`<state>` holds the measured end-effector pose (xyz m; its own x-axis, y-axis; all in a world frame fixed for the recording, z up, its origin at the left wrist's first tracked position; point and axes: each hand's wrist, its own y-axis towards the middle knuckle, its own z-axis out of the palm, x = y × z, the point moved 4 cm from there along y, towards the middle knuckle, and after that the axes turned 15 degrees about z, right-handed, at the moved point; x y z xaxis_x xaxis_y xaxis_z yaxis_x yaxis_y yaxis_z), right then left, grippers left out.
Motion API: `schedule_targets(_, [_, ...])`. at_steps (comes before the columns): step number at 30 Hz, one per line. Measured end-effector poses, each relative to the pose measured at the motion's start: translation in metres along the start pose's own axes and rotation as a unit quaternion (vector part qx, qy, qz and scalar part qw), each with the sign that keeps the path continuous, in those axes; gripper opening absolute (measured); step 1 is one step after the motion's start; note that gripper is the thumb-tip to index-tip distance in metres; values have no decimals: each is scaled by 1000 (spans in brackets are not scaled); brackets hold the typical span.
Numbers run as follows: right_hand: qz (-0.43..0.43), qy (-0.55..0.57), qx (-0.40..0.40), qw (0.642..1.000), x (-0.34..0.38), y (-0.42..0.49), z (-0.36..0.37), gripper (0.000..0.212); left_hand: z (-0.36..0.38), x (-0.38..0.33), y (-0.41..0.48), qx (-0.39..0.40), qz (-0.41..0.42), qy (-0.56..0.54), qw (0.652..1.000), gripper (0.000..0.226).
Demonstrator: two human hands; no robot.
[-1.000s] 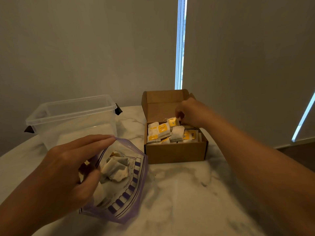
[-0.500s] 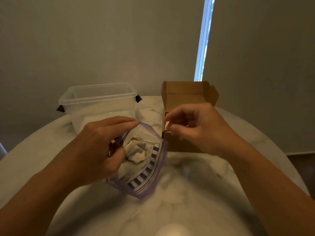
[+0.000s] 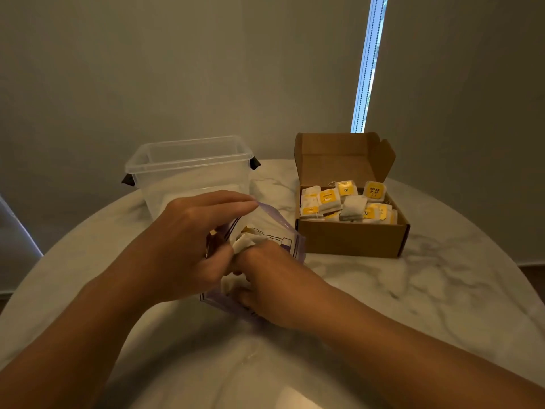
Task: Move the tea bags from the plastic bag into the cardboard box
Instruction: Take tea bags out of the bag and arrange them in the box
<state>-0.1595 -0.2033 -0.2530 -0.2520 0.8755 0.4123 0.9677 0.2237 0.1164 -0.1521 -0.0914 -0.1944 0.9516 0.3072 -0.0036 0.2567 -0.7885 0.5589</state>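
A clear plastic bag with a purple zip edge is held open at the table's middle by my left hand, which pinches its near rim. My right hand reaches inside the bag, fingers closed around white tea bags. The open cardboard box stands to the right with its lid up, holding several tea bags with yellow tags.
An empty clear plastic tub with black side clips stands behind the bag at the left. The round white marble table curves away on both sides. A wall and blinds lie behind it.
My right hand left the box, crossed to the left and went down into the plastic bag. My left hand kept hold of the bag's rim.
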Motion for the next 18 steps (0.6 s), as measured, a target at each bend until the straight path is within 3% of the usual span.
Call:
schedule_targets(7, [-75, -79, 33, 993, 0, -7, 7, 35, 1, 4, -2, -8, -4, -1, 1000, 56])
schedule_targets(13, [-41, -84, 57, 994, -11, -12, -4, 17, 2, 4, -2, -14, -1, -3, 1000, 55])
schedule_targets(18, [20, -84, 68, 994, -17, -12, -12, 18, 5, 4, -1, -11, -2, -5, 1000, 55])
